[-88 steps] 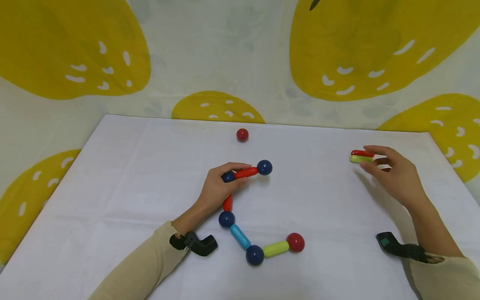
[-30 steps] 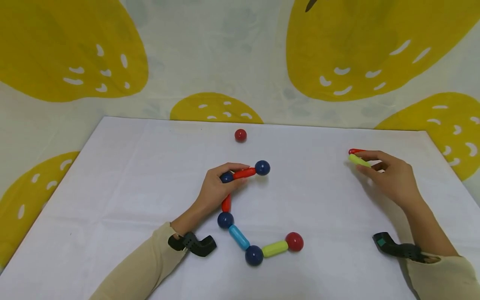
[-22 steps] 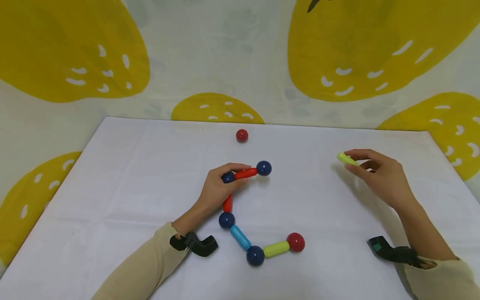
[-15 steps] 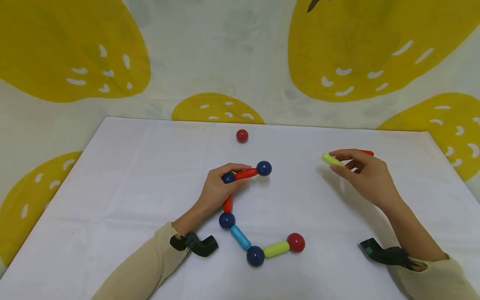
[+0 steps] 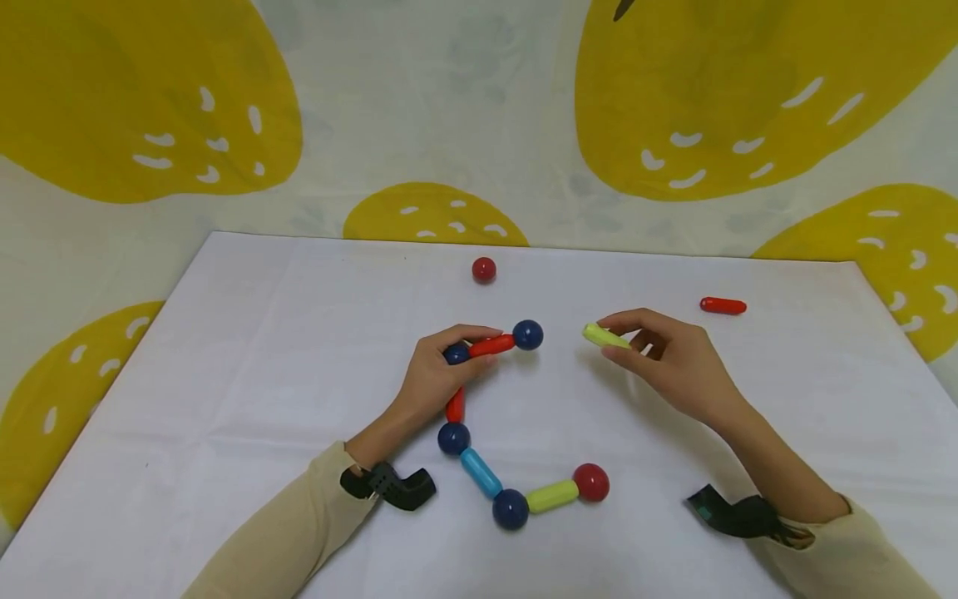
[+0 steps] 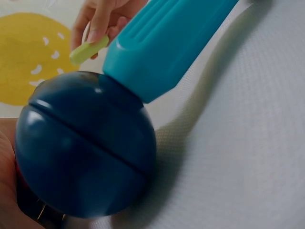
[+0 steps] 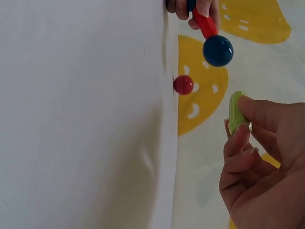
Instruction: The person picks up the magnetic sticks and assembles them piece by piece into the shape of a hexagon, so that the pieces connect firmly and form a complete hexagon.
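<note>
My left hand [image 5: 437,373] grips a chain of magnetic rods and balls near its upper end, around a red rod [image 5: 490,345] and a dark blue ball [image 5: 456,353]. Beyond the fingertips, another dark blue ball [image 5: 527,334] caps that rod. Below the hand the chain runs through a second red rod, a blue ball, a light blue rod [image 5: 481,472], a blue ball and a yellow-green rod [image 5: 552,496] to a red ball [image 5: 591,482]. My right hand [image 5: 674,362] pinches a loose yellow-green rod [image 7: 235,113] between thumb and fingers, just right of the chain's upper blue ball, apart from it.
A loose red ball [image 5: 484,269] lies near the back edge of the white table [image 5: 224,349]. Farther right rests a single red rod [image 5: 723,306]. Behind the table hangs a cloth [image 5: 441,108] with large yellow shapes.
My right hand has picked up the yellow-green rod from beside the loose red rod and carried it left toward the chain. The left hand and chain have stayed in place.
</note>
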